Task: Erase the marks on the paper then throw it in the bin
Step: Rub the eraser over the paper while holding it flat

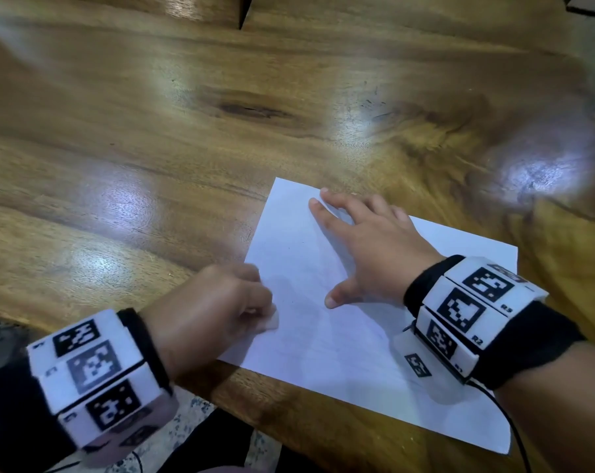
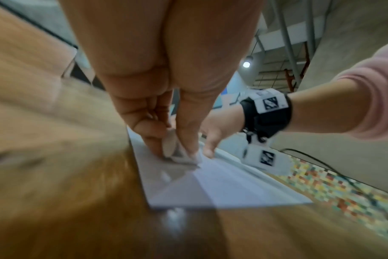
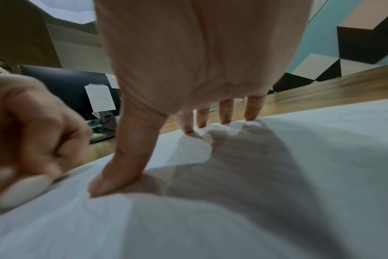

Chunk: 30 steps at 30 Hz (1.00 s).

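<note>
Left hand (image 1: 217, 302) pinches a white eraser (image 2: 179, 150) at the paper (image 1: 323, 336)'s left edge on the worktop (image 1: 152, 148), right hand (image 1: 374, 247) flat w/ fingers spread pinning it — rub too hard & that unpinned edge prob buckles or tears.

Beyond the left hand's (image 1: 214, 302) pinch on the eraser (image 1: 272, 320), bare wooden table (image 1: 187, 131) runs wide open ahead and out to its left. To the pinch's right, the right hand (image 1: 371, 254) blocks the way, fingers spread and pressing the paper (image 1: 323, 353); its thumb (image 1: 337, 297) sits near the eraser, leaving a narrow lane of sheet between. Nearer the person, the sheet lies open toward the table edge.
</note>
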Each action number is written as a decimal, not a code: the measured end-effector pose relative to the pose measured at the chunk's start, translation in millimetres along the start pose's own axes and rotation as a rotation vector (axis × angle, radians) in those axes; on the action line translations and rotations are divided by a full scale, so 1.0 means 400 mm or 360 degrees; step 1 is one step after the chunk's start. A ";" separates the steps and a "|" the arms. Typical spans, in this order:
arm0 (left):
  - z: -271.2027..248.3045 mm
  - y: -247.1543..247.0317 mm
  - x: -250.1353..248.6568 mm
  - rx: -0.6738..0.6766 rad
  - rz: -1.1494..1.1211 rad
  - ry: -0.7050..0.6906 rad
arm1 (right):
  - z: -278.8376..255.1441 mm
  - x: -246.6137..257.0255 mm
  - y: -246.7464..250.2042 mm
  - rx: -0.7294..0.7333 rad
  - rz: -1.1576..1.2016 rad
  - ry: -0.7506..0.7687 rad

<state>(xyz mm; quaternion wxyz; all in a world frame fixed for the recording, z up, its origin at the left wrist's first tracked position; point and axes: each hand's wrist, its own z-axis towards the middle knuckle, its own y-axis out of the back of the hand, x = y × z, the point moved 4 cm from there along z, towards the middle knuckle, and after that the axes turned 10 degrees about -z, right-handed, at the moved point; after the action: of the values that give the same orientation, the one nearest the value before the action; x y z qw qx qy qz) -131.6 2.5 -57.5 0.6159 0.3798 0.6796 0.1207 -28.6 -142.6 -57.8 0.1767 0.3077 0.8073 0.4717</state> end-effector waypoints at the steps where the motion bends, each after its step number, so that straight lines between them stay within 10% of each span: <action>1: -0.019 -0.016 0.001 0.0099 -0.0022 0.0016 | 0.000 -0.001 0.000 0.0002 0.0002 -0.0001; 30: 0.020 -0.009 -0.022 0.0063 -0.0054 -0.0041 | 0.001 -0.001 0.000 -0.0009 0.0026 -0.0003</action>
<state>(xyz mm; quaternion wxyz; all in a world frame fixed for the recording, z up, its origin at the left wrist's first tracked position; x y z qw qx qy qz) -126.0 -8.2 -55.0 0.6189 0.3819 0.6802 0.0918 -28.1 -142.7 -57.8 0.1744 0.3141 0.8032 0.4751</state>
